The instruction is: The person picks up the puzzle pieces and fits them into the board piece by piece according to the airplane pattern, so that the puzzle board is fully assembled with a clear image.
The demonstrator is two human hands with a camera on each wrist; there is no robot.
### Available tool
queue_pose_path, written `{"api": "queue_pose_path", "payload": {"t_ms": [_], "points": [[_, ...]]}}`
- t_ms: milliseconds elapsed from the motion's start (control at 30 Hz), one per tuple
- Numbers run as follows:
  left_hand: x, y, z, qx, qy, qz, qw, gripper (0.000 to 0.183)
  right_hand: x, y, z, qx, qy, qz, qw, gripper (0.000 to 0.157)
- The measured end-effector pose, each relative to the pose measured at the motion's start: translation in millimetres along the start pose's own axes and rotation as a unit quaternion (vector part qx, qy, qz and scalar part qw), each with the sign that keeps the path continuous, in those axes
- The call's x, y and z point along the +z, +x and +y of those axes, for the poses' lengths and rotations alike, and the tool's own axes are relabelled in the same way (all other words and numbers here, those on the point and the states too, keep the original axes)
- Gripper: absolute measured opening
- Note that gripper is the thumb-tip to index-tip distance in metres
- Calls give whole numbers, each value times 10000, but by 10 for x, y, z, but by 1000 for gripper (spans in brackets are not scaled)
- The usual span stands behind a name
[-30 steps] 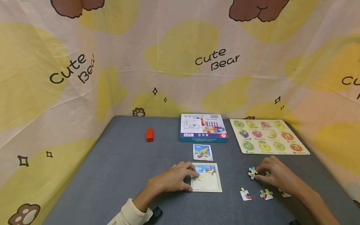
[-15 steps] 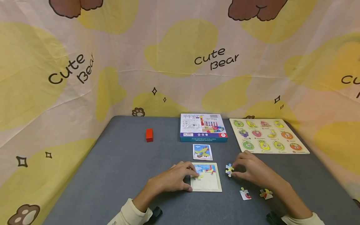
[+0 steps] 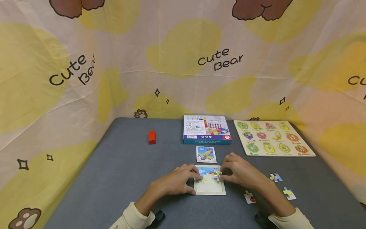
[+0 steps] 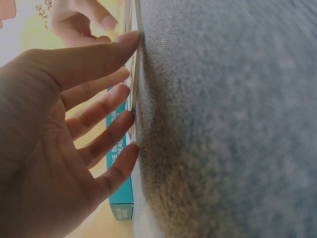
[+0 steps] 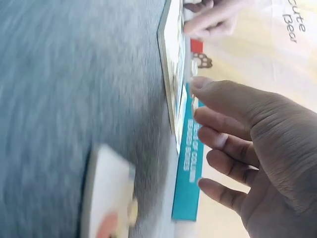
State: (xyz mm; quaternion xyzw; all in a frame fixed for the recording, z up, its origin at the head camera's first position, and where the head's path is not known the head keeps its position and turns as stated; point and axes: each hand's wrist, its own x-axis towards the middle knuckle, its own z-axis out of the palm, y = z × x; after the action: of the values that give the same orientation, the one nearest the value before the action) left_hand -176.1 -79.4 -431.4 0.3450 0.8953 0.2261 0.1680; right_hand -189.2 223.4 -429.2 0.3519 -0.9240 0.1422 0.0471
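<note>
In the head view, a shallow wooden puzzle tray (image 3: 210, 190) lies in front of the person, its top filled with joined jigsaw pieces. The left hand (image 3: 177, 181) rests at the tray's left side, thumb at the near left corner and index fingertip over the pieces. Its fingers look extended in the left wrist view. Between thumb and fingers, the right hand (image 3: 243, 170) pinches a jigsaw piece (image 3: 217, 175) over the tray's right edge. To the right lie loose pieces: one with red (image 3: 250, 197), one with blue (image 3: 276, 177), one with yellow and white (image 3: 289, 193).
Behind the tray is an airplane picture card (image 3: 206, 155), then a flat teal-edged box (image 3: 207, 130). A fruit board (image 3: 274, 139) lies at the back right. A red block (image 3: 152, 137) stands at the back left of the grey table (image 3: 123, 178).
The right hand has carried its jigsaw piece left from the loose pieces to over the tray's right edge. The left hand has stayed in place.
</note>
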Motion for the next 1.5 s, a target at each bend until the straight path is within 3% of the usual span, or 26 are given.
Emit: {"api": "queue_pose_path", "payload": {"t_ms": [267, 567, 1000, 1500], "points": [[-20, -9, -8, 185, -8, 38, 9998, 48, 60, 110, -147, -184, -70, -138, 9997, 20], [-11, 3, 3, 18, -15, -44, 10000, 48, 115, 194, -244, -150, 73, -307, 9994, 19], [-7, 10, -1, -23, 8, -49, 10000, 48, 117, 193, -260, 43, 379, -488, 9981, 22], [-7, 5, -4, -3, 5, -52, 10000, 49, 134, 198, -274, -41, 573, -689, 9960, 20]]}}
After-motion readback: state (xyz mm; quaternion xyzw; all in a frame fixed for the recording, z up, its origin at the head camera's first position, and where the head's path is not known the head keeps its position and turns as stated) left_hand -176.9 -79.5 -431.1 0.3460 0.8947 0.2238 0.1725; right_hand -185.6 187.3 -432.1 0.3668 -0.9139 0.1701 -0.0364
